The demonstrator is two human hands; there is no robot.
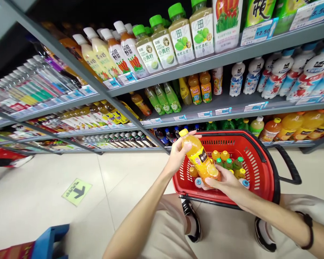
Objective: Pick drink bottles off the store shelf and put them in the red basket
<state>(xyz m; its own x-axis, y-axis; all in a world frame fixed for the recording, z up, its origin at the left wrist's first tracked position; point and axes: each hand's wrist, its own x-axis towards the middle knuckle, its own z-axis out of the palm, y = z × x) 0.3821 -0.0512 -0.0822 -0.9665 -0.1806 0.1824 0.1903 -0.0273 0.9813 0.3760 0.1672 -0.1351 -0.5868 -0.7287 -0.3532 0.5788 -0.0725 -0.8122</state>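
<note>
An orange juice bottle [198, 155] with a yellow cap is held tilted above the red shopping basket [264, 151]. My left hand [179, 149] is closed round its upper part, just below the cap. Lower down, my right hand [226, 181] grips the base, thumb across the front of the bottle. Beneath, the basket holds several bottles with green caps [228, 163] and yellow caps [224, 155]. Others in there show white-and-blue caps [244, 183]. The basket's black handle [288, 165] sticks out at the right. Part of the contents is hidden behind my hands and the juice bottle.
Drink shelves [175, 73] with price tags run along the far side. Large orange drink bottles [294, 126] stand low on the right. A floor sign [77, 191] with an arrow lies left. A blue stand [50, 237] is at lower left; another person's red clothing [5, 154] shows far left.
</note>
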